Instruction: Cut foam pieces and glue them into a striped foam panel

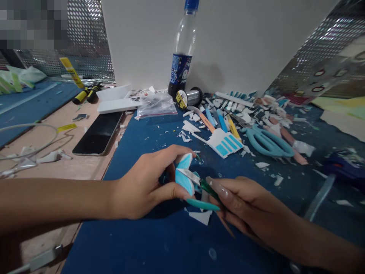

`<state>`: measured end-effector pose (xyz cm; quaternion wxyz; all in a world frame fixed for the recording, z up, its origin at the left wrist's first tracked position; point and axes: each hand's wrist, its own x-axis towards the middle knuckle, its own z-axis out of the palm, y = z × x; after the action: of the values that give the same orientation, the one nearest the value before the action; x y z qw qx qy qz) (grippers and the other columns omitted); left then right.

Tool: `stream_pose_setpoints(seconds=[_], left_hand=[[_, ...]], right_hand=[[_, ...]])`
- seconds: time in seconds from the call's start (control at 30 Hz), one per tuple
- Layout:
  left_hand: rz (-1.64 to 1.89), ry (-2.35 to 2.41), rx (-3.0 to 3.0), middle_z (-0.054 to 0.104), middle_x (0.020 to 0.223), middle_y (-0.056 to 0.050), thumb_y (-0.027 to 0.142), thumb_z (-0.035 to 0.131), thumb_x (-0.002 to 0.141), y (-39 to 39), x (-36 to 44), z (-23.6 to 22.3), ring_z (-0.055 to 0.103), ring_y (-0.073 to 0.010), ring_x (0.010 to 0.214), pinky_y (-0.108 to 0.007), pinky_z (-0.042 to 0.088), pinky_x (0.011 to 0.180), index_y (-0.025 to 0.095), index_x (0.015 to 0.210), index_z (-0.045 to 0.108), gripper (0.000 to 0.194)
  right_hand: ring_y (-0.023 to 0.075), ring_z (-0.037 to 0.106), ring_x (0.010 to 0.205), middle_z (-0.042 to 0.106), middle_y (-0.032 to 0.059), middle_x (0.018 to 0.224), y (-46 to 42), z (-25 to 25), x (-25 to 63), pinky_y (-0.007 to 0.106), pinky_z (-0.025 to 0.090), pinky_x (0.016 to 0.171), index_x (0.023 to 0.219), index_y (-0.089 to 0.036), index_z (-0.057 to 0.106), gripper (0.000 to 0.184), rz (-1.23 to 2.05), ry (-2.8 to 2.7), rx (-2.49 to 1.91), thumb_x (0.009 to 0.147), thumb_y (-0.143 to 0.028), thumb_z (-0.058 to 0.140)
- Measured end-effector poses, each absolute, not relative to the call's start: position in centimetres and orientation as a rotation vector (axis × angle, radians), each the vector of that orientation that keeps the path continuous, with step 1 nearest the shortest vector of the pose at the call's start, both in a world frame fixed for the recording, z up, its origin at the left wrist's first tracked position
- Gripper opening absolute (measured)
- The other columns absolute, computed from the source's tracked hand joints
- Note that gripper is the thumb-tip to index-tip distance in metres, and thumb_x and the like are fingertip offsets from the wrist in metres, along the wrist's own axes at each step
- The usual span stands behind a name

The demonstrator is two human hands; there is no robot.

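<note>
Between thumb and fingers, my left hand pinches a small blue-and-white shaped piece, its blue face turned towards me. A long teal nail extends from the thumb, below the piece. My right hand grips a green-handled craft knife, whose pale, blade-like tip lies against the middle of the piece. Part of the handle is hidden by my right fingers. Under the hands, a white scrap rests on the dark blue mat.
White and blue offcuts heap at the back right, near light-blue-handled scissors and a striped white piece. A bottle, a wire spool and a plastic bag stand or lie behind. A phone lies left.
</note>
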<state>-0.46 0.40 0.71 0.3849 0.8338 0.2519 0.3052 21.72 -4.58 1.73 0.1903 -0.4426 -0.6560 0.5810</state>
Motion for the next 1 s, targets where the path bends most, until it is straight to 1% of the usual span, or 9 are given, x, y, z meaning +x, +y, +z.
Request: stream_pose_setpoints(seconds=[0.23, 0.37, 0.43, 0.57, 0.7, 0.83, 1.0], left_hand=[[0.761, 0.550, 2.019, 0.058, 0.088, -0.002, 0.054, 0.048, 0.086, 0.5, -0.4, 0.7, 0.054, -0.0115, 0.071, -0.022, 0.042, 0.064, 0.016, 0.119, 0.044, 0.050], [0.744, 0.532, 2.010, 0.056, 0.089, -0.002, 0.051, 0.051, 0.086, 0.5, -0.5, 0.8, 0.052, -0.0126, 0.074, -0.023, 0.041, 0.066, 0.018, 0.116, 0.046, 0.044], [0.726, 0.517, 2.004, 0.056, 0.089, -0.002, 0.050, 0.051, 0.086, 0.5, -0.5, 0.8, 0.052, -0.0134, 0.075, -0.023, 0.041, 0.067, 0.018, 0.115, 0.046, 0.044], [0.718, 0.501, 1.969, 0.055, 0.085, -0.002, 0.053, 0.050, 0.086, 0.5, -0.4, 0.9, 0.050, -0.0129, 0.071, -0.023, 0.040, 0.064, 0.018, 0.113, 0.047, 0.045], [0.736, 0.480, 1.938, 0.054, 0.082, -0.001, 0.054, 0.050, 0.085, 0.5, -0.3, 1.1, 0.048, -0.0119, 0.068, -0.023, 0.040, 0.062, 0.016, 0.111, 0.047, 0.046], [0.732, 0.462, 1.927, 0.053, 0.081, -0.001, 0.051, 0.051, 0.086, 0.5, -0.3, 1.2, 0.048, -0.0122, 0.070, -0.023, 0.041, 0.064, 0.016, 0.110, 0.048, 0.043], [0.663, 0.437, 1.917, 0.054, 0.079, 0.000, 0.046, 0.054, 0.087, 0.6, -0.2, 1.2, 0.048, -0.0116, 0.069, -0.022, 0.041, 0.065, 0.015, 0.110, 0.048, 0.039]], right_hand=[[0.0038, 0.029, 0.034, 0.033, -0.0093, 0.041, -4.6, 1.8, 20.9, 0.016, 0.030, 0.038, 0.069, -0.018, 0.048, 0.046, 1.764, -1.711, -1.217, 0.091, -0.057, 0.036], [0.0028, 0.026, 0.032, 0.032, -0.0097, 0.040, -4.8, 2.1, 20.3, 0.014, 0.019, 0.031, 0.067, -0.018, 0.046, 0.047, 1.869, -1.613, -1.221, 0.088, -0.059, 0.039], [0.0020, 0.025, 0.032, 0.034, -0.0094, 0.041, -4.8, 2.2, 20.2, 0.014, 0.017, 0.030, 0.067, -0.018, 0.045, 0.048, 1.909, -1.579, -1.241, 0.087, -0.061, 0.040], [0.0015, 0.026, 0.031, 0.038, -0.0085, 0.042, -4.6, 2.4, 20.3, 0.015, 0.016, 0.028, 0.065, -0.018, 0.044, 0.049, 1.983, -1.528, -1.235, 0.085, -0.063, 0.042], [0.0014, 0.025, 0.030, 0.036, -0.0087, 0.041, -4.6, 2.4, 20.5, 0.015, 0.016, 0.028, 0.060, -0.018, 0.042, 0.050, 2.003, -1.464, -1.257, 0.084, -0.063, 0.044], [0.0015, 0.025, 0.031, 0.032, -0.0095, 0.040, -4.7, 2.5, 20.3, 0.014, 0.017, 0.029, 0.059, -0.018, 0.042, 0.051, 1.992, -1.456, -1.259, 0.081, -0.064, 0.048], [0.0007, 0.022, 0.029, 0.033, -0.0103, 0.039, -4.6, 2.9, 20.0, 0.014, 0.014, 0.027, 0.060, -0.018, 0.043, 0.052, 1.996, -1.469, -1.251, 0.078, -0.066, 0.049]])
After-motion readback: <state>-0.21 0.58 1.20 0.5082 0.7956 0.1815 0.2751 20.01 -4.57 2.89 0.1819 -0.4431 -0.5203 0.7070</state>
